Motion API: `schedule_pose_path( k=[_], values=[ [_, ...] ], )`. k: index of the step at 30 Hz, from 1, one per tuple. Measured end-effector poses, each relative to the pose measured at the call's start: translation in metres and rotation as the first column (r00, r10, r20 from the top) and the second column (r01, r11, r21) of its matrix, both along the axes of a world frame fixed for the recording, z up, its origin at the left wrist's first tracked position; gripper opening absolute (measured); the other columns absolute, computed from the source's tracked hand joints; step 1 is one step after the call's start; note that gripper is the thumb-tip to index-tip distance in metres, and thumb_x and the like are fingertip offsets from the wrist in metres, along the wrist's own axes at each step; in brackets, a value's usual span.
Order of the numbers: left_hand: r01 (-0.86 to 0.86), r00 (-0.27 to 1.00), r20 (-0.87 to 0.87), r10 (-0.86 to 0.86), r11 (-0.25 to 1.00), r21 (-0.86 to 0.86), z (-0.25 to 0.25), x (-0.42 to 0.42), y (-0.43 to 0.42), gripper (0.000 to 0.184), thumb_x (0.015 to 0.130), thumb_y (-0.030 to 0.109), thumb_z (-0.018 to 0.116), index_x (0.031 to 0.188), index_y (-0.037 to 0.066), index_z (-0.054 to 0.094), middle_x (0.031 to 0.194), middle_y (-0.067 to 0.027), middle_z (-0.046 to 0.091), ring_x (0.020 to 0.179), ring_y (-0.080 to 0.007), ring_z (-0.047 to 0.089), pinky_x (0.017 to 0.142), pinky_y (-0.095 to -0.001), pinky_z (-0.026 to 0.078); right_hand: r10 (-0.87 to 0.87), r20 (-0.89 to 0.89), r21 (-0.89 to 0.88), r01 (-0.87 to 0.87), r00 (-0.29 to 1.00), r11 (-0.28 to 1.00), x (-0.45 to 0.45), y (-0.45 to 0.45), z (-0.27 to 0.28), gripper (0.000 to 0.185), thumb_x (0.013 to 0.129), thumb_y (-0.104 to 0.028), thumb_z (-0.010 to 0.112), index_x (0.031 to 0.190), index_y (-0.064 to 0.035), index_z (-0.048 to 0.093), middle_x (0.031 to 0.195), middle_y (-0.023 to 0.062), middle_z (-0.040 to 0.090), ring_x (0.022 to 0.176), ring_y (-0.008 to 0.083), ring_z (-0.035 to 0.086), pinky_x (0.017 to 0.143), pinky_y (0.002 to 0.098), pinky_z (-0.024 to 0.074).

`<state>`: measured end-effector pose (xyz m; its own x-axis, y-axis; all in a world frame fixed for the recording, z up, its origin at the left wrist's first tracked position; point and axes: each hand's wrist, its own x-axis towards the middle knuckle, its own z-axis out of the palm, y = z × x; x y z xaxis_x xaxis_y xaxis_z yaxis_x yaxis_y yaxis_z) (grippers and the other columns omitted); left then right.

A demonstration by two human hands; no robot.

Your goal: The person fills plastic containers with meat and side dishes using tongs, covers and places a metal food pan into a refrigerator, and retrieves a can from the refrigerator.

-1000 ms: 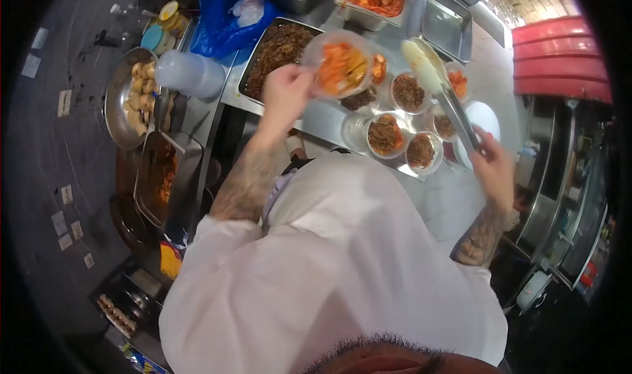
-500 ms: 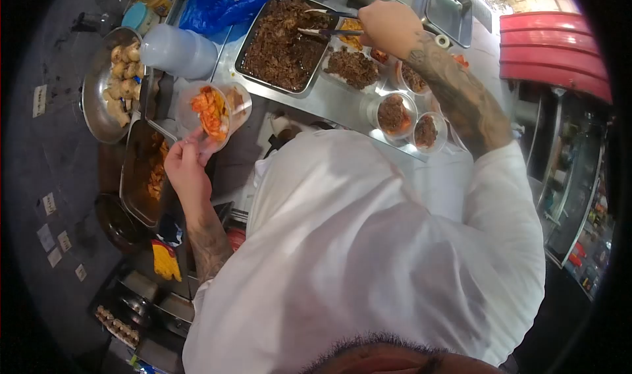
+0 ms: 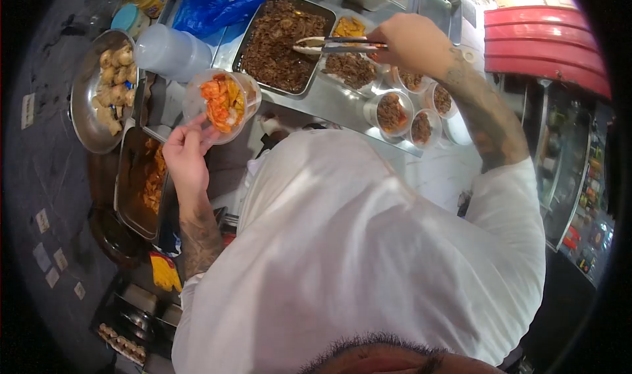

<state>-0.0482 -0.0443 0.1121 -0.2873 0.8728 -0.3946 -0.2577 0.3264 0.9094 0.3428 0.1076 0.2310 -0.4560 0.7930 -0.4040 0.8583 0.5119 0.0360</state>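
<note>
My left hand (image 3: pixel 186 153) grips the rim of a clear plastic tub (image 3: pixel 192 99), tilted so that its orange-red and yellow food and a bit of white show. A pair of tongs (image 3: pixel 352 44) is in my right hand (image 3: pixel 421 43). Their tips are close together over the right side of the metal tray (image 3: pixel 308 88), which holds dark brown shredded meat (image 3: pixel 280 45). Whether meat is between the tips, I cannot tell. Beneath the tongs sits a container of meat (image 3: pixel 349 71), partly covered by them.
Several filled tubs (image 3: pixel 393 114) stand near the counter's edge. Stacked clear tubs (image 3: pixel 172 51) lie beside a blue bag (image 3: pixel 214 12). At left are a metal bowl (image 3: pixel 80 120) of pale brown pieces and a deep pan (image 3: pixel 135 219) of orange food. A red ribbed object (image 3: pixel 543 45) stands at right.
My right hand has moved right and down with the tongs, whose tips have come together. The tub in my left hand has shifted slightly right and turned its contents more toward view.
</note>
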Motion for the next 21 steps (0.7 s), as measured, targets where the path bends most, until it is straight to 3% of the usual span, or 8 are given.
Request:
schedule_pose_path(
  k=[4, 7, 10, 12, 16, 18, 21],
  values=[
    [-0.011, 0.999, -0.041, 0.011, 1.0, -0.001, 0.01, 0.003, 0.01, 0.013, 0.098, 0.004, 0.053, 0.091, -0.005, 0.058, 0.121, -0.0205, 0.063, 0.094, -0.026, 0.07, 0.082, -0.0371, 0.062, -0.099, -0.05, -0.033, 0.097, 0.994, 0.995, 0.004, -0.007, 0.025, 0.03, 0.079, -0.023, 0.074, 0.106, -0.0096, 0.075, 0.085, 0.0152, 0.072, 0.078, 0.0342, 0.071, 0.075, 0.0441, 0.0574],
    [-0.002, 1.0, -0.023, 0.003, 0.999, 0.035, 0.006, -0.002, 0.013, 0.014, 0.098, 0.004, 0.052, 0.09, -0.005, 0.058, 0.121, -0.0207, 0.063, 0.096, -0.0269, 0.07, 0.082, -0.0371, 0.062, -0.012, -0.095, -0.001, 0.012, 0.995, 1.0, 0.004, -0.006, 0.032, 0.032, 0.08, -0.024, 0.074, 0.108, -0.0096, 0.074, 0.085, 0.0156, 0.072, 0.079, 0.0331, 0.071, 0.074, 0.043, 0.0569],
    [-0.014, 1.0, -0.018, 0.015, 0.999, 0.043, 0.009, 0.0, 0.015, 0.014, 0.098, 0.004, 0.052, 0.089, -0.005, 0.058, 0.121, -0.0207, 0.063, 0.096, -0.0274, 0.07, 0.082, -0.0367, 0.062, -0.033, -0.012, 0.03, 0.033, 0.999, 0.999, 0.0, -0.003, 0.024, 0.032, 0.08, -0.021, 0.073, 0.11, -0.0121, 0.075, 0.087, 0.0152, 0.072, 0.082, 0.0328, 0.07, 0.077, 0.0431, 0.0558],
    [-0.003, 1.0, -0.018, 0.003, 0.999, 0.053, 0.009, 0.0, 0.014, 0.014, 0.098, 0.004, 0.052, 0.089, -0.005, 0.058, 0.121, -0.0207, 0.063, 0.096, -0.0271, 0.07, 0.081, -0.0367, 0.062, -0.023, 0.07, 0.152, 0.012, 0.997, 0.988, 0.007, 0.011, -0.003, 0.027, 0.078, -0.022, 0.075, 0.101, -0.0081, 0.075, 0.087, 0.015, 0.072, 0.081, 0.0336, 0.071, 0.073, 0.0444, 0.0581],
    [-0.011, 0.999, -0.032, 0.012, 0.999, 0.033, 0.014, 0.009, 0.011, 0.013, 0.098, 0.003, 0.053, 0.09, -0.005, 0.058, 0.121, -0.0205, 0.063, 0.095, -0.0257, 0.07, 0.081, -0.0363, 0.062, -0.021, 0.114, 0.208, -0.003, 0.993, 0.978, 0.002, 0.023, -0.006, 0.032, 0.08, -0.024, 0.075, 0.108, -0.0095, 0.073, 0.089, 0.0146, 0.072, 0.082, 0.0333, 0.07, 0.075, 0.0443, 0.0572],
    [-0.003, 1.0, -0.024, 0.004, 0.999, 0.034, 0.01, 0.009, 0.009, 0.013, 0.098, 0.003, 0.053, 0.09, -0.005, 0.058, 0.122, -0.0206, 0.063, 0.094, -0.0252, 0.07, 0.081, -0.0362, 0.062, -0.085, 0.182, 0.132, 0.062, 0.98, 0.989, -0.015, 0.028, 0.002, 0.021, 0.077, -0.022, 0.068, 0.081, -0.0015, 0.074, 0.078, 0.0176, 0.072, 0.075, 0.0327, 0.072, 0.066, 0.0434, 0.0582],
    [0.016, 1.0, -0.006, -0.016, 0.999, 0.039, 0.007, 0.013, 0.007, 0.012, 0.098, 0.003, 0.053, 0.091, -0.006, 0.058, 0.122, -0.0209, 0.063, 0.094, -0.0246, 0.07, 0.082, -0.0363, 0.062, -0.097, 0.169, 0.096, 0.082, 0.981, 0.992, -0.025, 0.034, -0.023, 0.025, 0.076, -0.026, 0.07, 0.081, -0.0022, 0.074, 0.079, 0.018, 0.072, 0.077, 0.0326, 0.073, 0.067, 0.0435, 0.0587]
  ],
)
